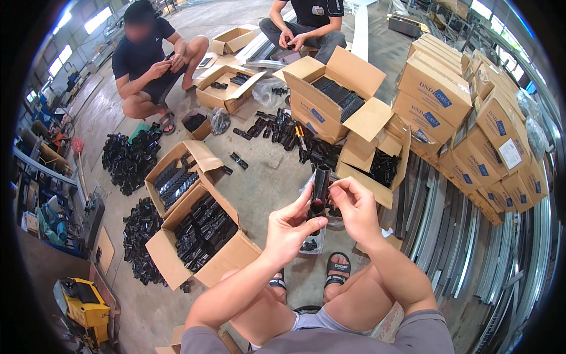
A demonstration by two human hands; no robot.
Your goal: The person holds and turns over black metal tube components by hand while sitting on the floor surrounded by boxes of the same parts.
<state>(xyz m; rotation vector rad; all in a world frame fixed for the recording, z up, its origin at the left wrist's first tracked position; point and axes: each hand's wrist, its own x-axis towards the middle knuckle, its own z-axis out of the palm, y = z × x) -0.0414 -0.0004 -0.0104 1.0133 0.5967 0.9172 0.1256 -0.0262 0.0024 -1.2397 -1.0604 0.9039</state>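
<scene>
My left hand (288,230) is closed around a glossy black tubular fitting (321,184), held upright in front of me with its thumb across the lower end. At the fitting's right side is my right hand (358,211), thumb and fingertips pinched together. Whatever lies between those fingertips is too small or hidden to make out. Beneath my hands, partly covered by them, a clear plastic bag (316,243) with small dark pieces rests between my feet.
To my left, open cartons (221,268) of black fittings stand beside loose heaps (141,233). An orange-handled tool (301,137) lies on another pile ahead. Right are an open box (386,192), stacked cartons (433,97) and long metal profiles (430,236). Two people sit or squat across from me, handling small parts.
</scene>
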